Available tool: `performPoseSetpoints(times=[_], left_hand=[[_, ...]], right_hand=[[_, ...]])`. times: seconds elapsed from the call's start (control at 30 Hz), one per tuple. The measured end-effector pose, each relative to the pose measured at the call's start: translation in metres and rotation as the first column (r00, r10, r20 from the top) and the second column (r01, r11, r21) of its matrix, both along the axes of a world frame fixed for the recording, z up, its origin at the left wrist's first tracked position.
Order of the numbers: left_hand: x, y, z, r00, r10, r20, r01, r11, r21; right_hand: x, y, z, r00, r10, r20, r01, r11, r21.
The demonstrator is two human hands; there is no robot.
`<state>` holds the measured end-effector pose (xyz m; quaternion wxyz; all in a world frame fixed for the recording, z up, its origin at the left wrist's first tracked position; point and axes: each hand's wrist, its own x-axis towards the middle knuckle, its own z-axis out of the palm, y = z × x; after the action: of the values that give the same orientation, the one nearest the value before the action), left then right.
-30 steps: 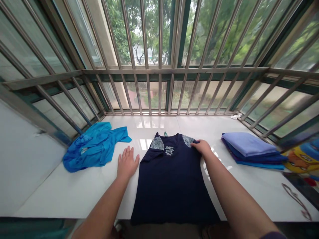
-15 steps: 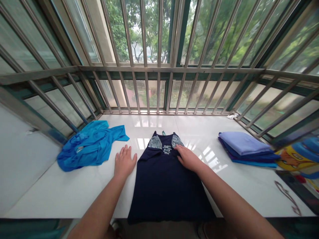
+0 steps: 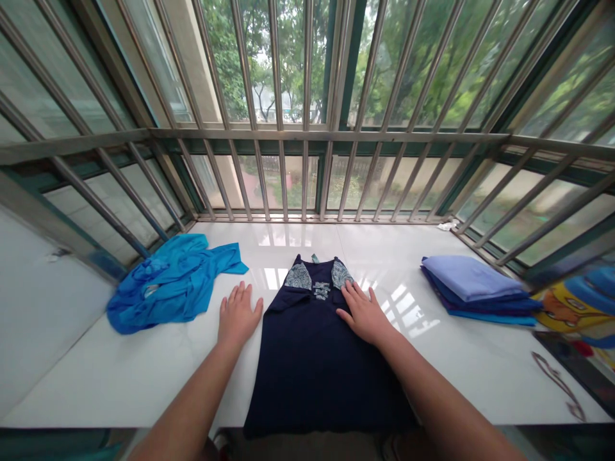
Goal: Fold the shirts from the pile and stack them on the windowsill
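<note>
Navy shirt [image 3: 327,371] lying flat mid-way along white desk [image 3: 480,378], lower end reaching near edge. Right hand [image 3: 364,314] palm down on its upper part, fingers spread, gripping nothing. Left hand [image 3: 237,315] spread just beside shirt, also free. From here, looks like smoothing mid-fold; next move seems to call for pinching lower end, doubling it upward.

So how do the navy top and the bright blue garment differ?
The navy top lies mostly flat; the bright blue garment, crumpled. The navy top reaches the near edge of the white counter; the bright blue garment sits farther back. Both rest on that counter.
</note>
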<state>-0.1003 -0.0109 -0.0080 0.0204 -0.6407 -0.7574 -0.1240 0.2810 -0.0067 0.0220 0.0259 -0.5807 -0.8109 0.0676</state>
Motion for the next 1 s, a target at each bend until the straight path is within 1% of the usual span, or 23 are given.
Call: performPoseSetpoints(times=[0.07, 0.1, 0.13, 0.17, 0.23, 0.27, 0.3, 0.4, 0.5, 0.6, 0.7, 1.0], left_hand=[[-0.001, -0.001, 0.0, 0.999, -0.006, 0.032, 0.005, 0.999, 0.031], [-0.002, -0.003, 0.002, 0.997, -0.047, 0.053, 0.044, 0.998, 0.051], [-0.003, -0.004, 0.003, 0.989, -0.126, 0.075, 0.121, 0.99, 0.069], [-0.004, -0.006, 0.005, 0.968, -0.231, 0.095, 0.223, 0.971, 0.085], [-0.005, -0.009, 0.008, 0.895, -0.429, 0.123, 0.417, 0.902, 0.112], [-0.006, -0.01, 0.009, 0.865, -0.484, 0.132, 0.47, 0.874, 0.124], [-0.007, -0.01, 0.009, 0.852, -0.504, 0.139, 0.488, 0.862, 0.138], [-0.009, -0.007, 0.007, 0.851, -0.497, 0.17, 0.469, 0.865, 0.181], [-0.011, -0.003, 0.003, 0.833, -0.511, 0.212, 0.475, 0.857, 0.199], [-0.013, -0.002, 0.002, 0.817, -0.523, 0.244, 0.476, 0.849, 0.228], [-0.013, -0.002, 0.002, 0.818, -0.519, 0.246, 0.466, 0.85, 0.244], [-0.01, -0.005, 0.007, 0.835, -0.493, 0.243, 0.45, 0.867, 0.212]], right_hand=[[-0.018, 0.001, 0.01, 0.999, 0.036, -0.024, -0.034, 0.995, 0.089], [-0.031, 0.002, 0.014, 0.996, 0.074, -0.047, -0.068, 0.989, 0.132], [-0.046, 0.003, 0.018, 0.991, 0.115, -0.072, -0.102, 0.981, 0.166], [-0.061, 0.004, 0.02, 0.984, 0.148, -0.094, -0.128, 0.974, 0.188], [-0.09, 0.007, 0.018, 0.979, 0.168, -0.12, -0.14, 0.968, 0.209], [-0.102, 0.008, 0.015, 0.98, 0.156, -0.124, -0.127, 0.968, 0.215], [-0.112, 0.01, 0.011, 0.982, 0.139, -0.129, -0.108, 0.969, 0.223], [-0.125, 0.013, -0.004, 0.981, 0.089, -0.173, -0.042, 0.966, 0.257], [-0.123, 0.014, -0.012, 0.973, 0.076, -0.218, -0.01, 0.957, 0.291], [-0.119, 0.013, -0.012, 0.97, 0.076, -0.23, -0.002, 0.952, 0.306], [-0.12, 0.012, -0.009, 0.967, 0.089, -0.24, -0.012, 0.952, 0.305], [-0.123, 0.011, -0.01, 0.949, 0.086, -0.304, -0.003, 0.965, 0.261]])
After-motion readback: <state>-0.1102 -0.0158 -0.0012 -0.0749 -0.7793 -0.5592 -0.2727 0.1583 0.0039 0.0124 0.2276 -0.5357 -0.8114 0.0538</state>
